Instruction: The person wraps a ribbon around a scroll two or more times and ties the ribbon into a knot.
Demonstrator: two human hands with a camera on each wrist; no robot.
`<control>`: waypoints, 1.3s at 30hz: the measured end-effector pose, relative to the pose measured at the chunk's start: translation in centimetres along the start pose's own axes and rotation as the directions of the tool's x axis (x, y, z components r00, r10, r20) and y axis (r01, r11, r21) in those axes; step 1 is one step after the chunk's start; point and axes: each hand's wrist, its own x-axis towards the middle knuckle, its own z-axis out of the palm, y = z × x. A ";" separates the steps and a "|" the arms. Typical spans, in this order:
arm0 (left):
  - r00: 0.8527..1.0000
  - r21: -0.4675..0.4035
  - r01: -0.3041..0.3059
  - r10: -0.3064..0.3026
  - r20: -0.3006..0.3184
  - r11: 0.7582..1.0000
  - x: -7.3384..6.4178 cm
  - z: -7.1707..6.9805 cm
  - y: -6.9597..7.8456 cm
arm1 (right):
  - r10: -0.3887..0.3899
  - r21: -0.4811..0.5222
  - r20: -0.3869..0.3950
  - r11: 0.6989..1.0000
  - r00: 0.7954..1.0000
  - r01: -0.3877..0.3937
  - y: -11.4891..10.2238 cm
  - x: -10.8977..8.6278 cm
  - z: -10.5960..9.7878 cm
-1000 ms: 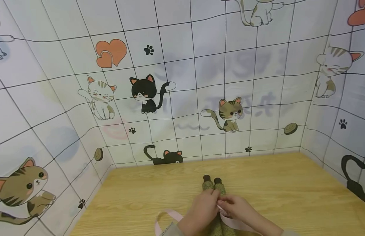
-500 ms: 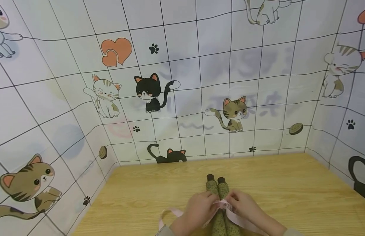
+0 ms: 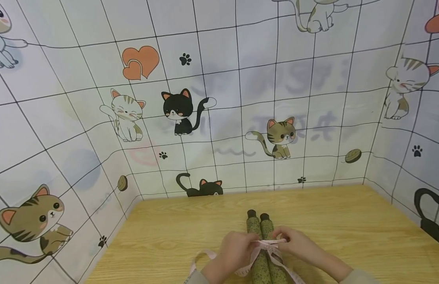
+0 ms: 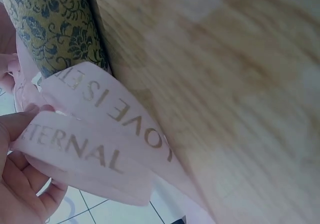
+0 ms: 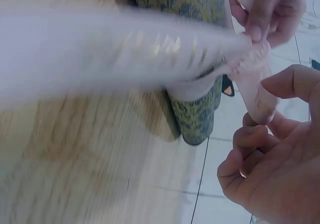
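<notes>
Two scroll-like rolls, a left roll and a right roll, lie side by side on the table, with dark end caps and green-gold floral cloth. A pale pink ribbon with gold lettering is wrapped round them and knotted on top. My left hand pinches a ribbon loop to the left of the knot; in the left wrist view, the ribbon reads "ETERNAL". On the other side, my right hand pinches another loop between thumb and finger. Loose ribbon tails hang down beside the rolls.
The wood-grain table extends round the rolls. A white grid-patterned cloth printed with cats stands behind it and on both sides. A ribbon tail curves over the table left of my left hand.
My hands, close together over the rolls earlier, have moved apart to either side. The ribbon between them now stretches across the rolls with a knot and loops showing.
</notes>
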 end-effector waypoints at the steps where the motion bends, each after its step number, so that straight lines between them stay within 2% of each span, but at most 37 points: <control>1: 1.000 -0.012 0.014 -0.014 0.007 1.000 0.0 -0.1 0.0 | -0.002 -0.009 -0.008 1.000 1.000 0.002 0.1 -0.1 -0.2; 4: 0.998 -0.052 0.045 -0.042 0.043 0.998 -0.2 0.1 -0.2 | 0.006 0.004 -0.010 1.000 1.000 -0.006 0.7 -0.4 -1.2; 7: 0.990 -0.113 0.090 -0.077 0.114 0.990 -0.3 0.4 -0.7 | 0.025 0.049 0.015 0.998 1.000 -0.026 1.2 -0.9 -2.2; 9: 0.976 -0.188 0.147 -0.112 0.186 0.971 -0.3 0.5 -1.1 | 0.042 0.102 0.047 0.994 0.998 -0.047 1.5 -1.1 -2.8; 10: 0.964 -0.242 0.190 -0.134 0.230 0.951 -0.3 0.5 -1.4 | 0.044 0.130 0.061 0.990 0.997 -0.052 1.7 -1.2 -3.0; 12: 0.930 -0.375 0.292 -0.169 0.327 0.880 -0.3 0.4 -1.9 | 0.047 0.192 0.095 0.979 0.994 -0.065 2.2 -1.3 -3.5; 14: 0.894 -0.501 0.391 -0.189 0.407 0.772 -0.5 0.2 -2.5 | 0.051 0.249 0.128 0.965 0.991 -0.081 2.6 -1.4 -3.8; 16: 0.869 -0.594 0.454 -0.185 0.458 0.664 -0.7 -0.2 -3.3 | 0.032 0.285 0.155 0.956 0.987 -0.076 3.0 -1.5 -4.2; 17: 0.860 -0.619 0.476 -0.185 0.476 0.624 -0.8 -0.4 -3.7 | 0.028 0.297 0.169 0.952 0.985 -0.078 3.2 -1.6 -4.3; 20: 0.843 -0.636 0.514 -0.200 0.500 0.576 -1.3 -1.1 -4.7 | 0.008 0.321 0.190 0.945 0.982 -0.070 3.6 -1.9 -4.7; 22: 0.826 -0.625 0.542 -0.218 0.520 0.562 -1.6 -1.6 -5.3 | -0.001 0.325 0.195 0.944 0.981 -0.063 3.7 -2.1 -5.0; 23: 0.820 -0.615 0.549 -0.222 0.528 0.566 -1.8 -1.8 -5.6 | 0.000 0.326 0.186 0.943 0.982 -0.062 3.8 -2.1 -5.0; 28: 0.791 -0.598 0.575 -0.191 0.582 0.558 -2.7 -3.0 -6.4 | 0.055 0.263 0.098 0.961 0.994 -0.080 3.7 -2.2 -4.8; 31: 0.766 -0.603 0.598 -0.154 0.624 0.528 -3.1 -3.6 -6.6 | 0.111 0.232 0.037 0.966 0.993 -0.116 3.6 -2.1 -4.6; 33: 0.757 -0.616 0.606 -0.125 0.642 0.504 -3.4 -3.9 -6.8 | 0.136 0.216 0.007 0.967 0.991 -0.135 3.5 -2.1 -4.4; 34: 0.756 -0.623 0.606 -0.113 0.645 0.494 -3.5 -4.0 -6.9 | 0.140 0.203 -0.009 0.970 0.990 -0.136 3.5 -2.1 -4.3; 36: 0.768 -0.637 0.593 -0.106 0.632 0.493 -3.7 -4.3 -7.0 | 0.148 0.184 -0.034 0.973 0.988 -0.139 3.4 -2.1 -4.2; 39: 0.803 -0.633 0.553 -0.143 0.579 0.542 -3.9 -4.4 -7.3 | 0.147 0.162 -0.067 0.978 0.987 -0.135 3.4 -2.3 -4.1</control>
